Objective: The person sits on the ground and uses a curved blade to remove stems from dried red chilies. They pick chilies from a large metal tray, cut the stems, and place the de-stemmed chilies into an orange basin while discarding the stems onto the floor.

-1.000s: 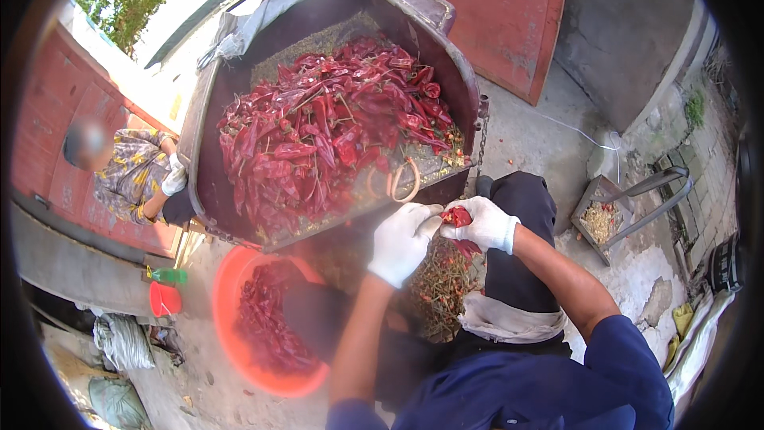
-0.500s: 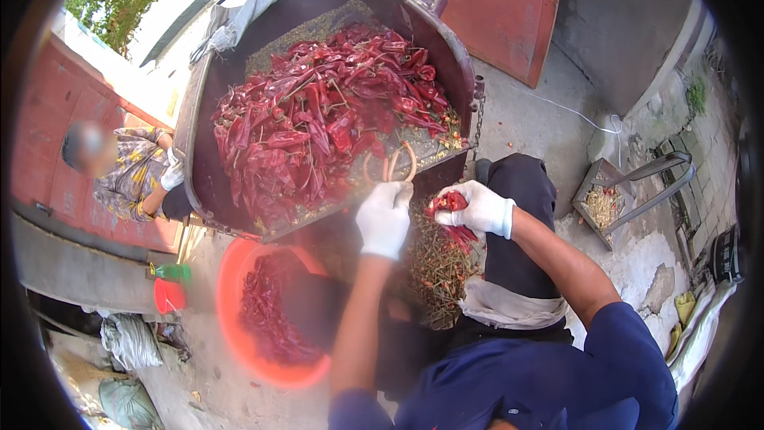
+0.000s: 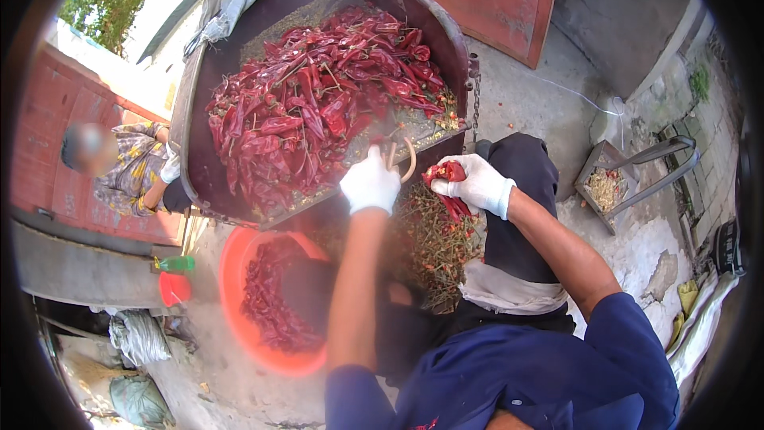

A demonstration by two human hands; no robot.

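My right hand (image 3: 476, 185), in a white glove, is closed around a small bunch of dried red chili peppers (image 3: 446, 174); some hang below the fingers. My left hand (image 3: 371, 183), gloved too, reaches over the near edge of the trailer bed (image 3: 306, 209). Its fingertips are blurred near a reddish spot, so its grip does not show. Right beside it, tan loop handles (image 3: 410, 161), like those of scissors, stand at the bed's edge; the left loop is partly hidden by the hand. A big heap of dried red chili peppers (image 3: 318, 103) fills the bed.
An orange-red tub (image 3: 231, 302) with chili peppers stands at my left. Stems and scraps (image 3: 446, 259) lie between my legs. A metal scoop-like box (image 3: 609, 183) holds chaff on the right. Another person (image 3: 135, 167) wearing white gloves is beside the trailer's left side.
My left hand has moved left, away from the right loop of the tan handles, and a finger now stretches forward. My right hand still holds the chili peppers, slightly higher in view.
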